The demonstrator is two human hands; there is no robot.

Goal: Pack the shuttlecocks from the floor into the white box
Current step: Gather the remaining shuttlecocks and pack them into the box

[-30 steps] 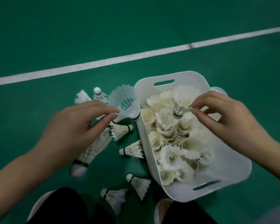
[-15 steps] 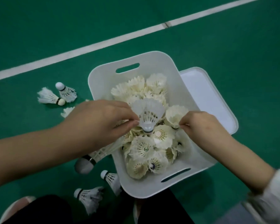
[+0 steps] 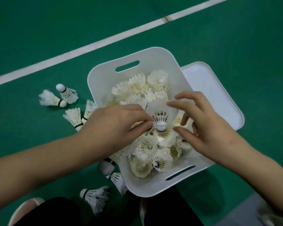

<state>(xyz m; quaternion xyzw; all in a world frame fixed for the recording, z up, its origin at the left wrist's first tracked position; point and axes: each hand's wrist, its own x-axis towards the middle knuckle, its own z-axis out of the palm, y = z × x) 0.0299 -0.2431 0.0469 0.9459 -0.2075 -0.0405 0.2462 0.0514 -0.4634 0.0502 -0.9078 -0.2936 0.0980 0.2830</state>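
The white box (image 3: 104,82) sits mid-floor, filled with several feather shuttlecocks (image 3: 147,149). On top of the pile stands a white plastic shuttlecock (image 3: 160,111), cork toward me. My left hand (image 3: 118,126) pinches it beside the cork and still holds a stack of nested shuttlecocks (image 3: 107,167) under the palm, its cork end sticking out left of the box. My right hand (image 3: 207,128) curls round the plastic skirt from the right, index tip on its rim, thumb below. Loose shuttlecocks lie on the floor left of the box (image 3: 64,93) and near its front corner (image 3: 95,196).
The box's white lid (image 3: 219,95) lies flat against its right side. A white court line (image 3: 72,53) crosses the green floor behind. My dark trouser knees (image 3: 59,212) and a pale shoe (image 3: 23,207) are at the bottom edge.
My left hand carried the plastic shuttlecock from outside the box onto the pile. My right hand let go of a feather shuttlecock and came across to the plastic one.
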